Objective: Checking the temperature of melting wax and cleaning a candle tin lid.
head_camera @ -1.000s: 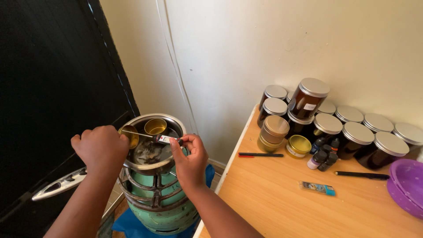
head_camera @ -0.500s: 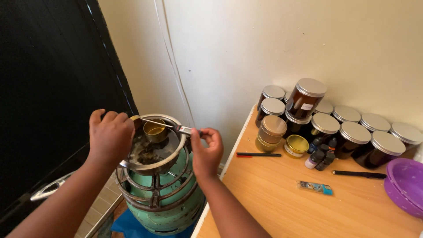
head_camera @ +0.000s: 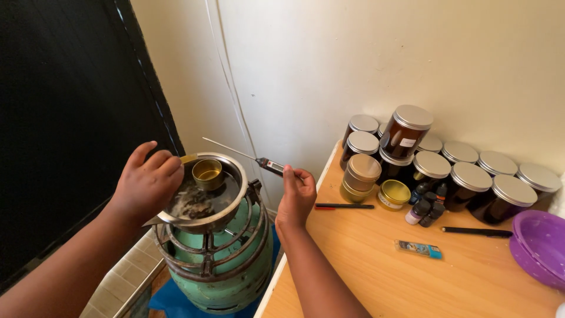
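- Pinching slim black probe thermometer (head_camera: 259, 159) in right hand (head_camera: 296, 197), steel tip lifted clear of shallow round steel pan (head_camera: 203, 191).
- Steadying pan rim, left hand (head_camera: 146, 184) curled closed on it, atop green gas cylinder burner (head_camera: 218, 265).
- Noting 1 small gold tin (head_camera: 208, 171) sitting inside pan.

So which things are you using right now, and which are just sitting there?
In use:
right hand holding the probe thermometer
left hand at the metal bowl
small gold tin in the bowl
green gas cylinder

Just sitting:
dark jars
pens
purple bowl
wooden table

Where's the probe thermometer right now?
In the head view, the probe thermometer is in the right hand, raised beside the metal bowl on the green gas cylinder, its tip pointing left above the bowl.
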